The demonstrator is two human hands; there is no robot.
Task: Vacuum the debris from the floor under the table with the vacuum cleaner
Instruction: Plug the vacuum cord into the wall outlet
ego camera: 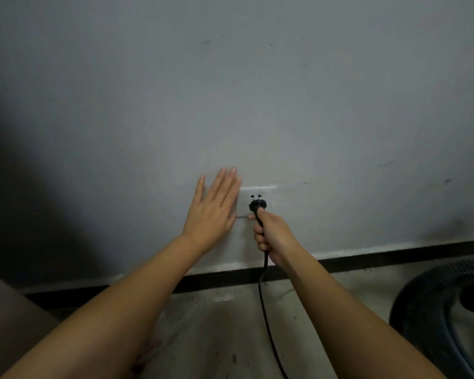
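The step in hand is powering up, so no vacuuming has begun. The right hand (271, 236) grips the cord just behind the black plug (257, 205), fingers curled tight around it, the plug at the white wall socket (260, 196). Whether it is fully seated cannot be told. The left hand (212, 212) lies flat with straight fingers, bracing the socket's left edge. Next it probably needs a firm, straight push. The vacuum hose (433, 305) lies on the floor (216, 337) to the right.
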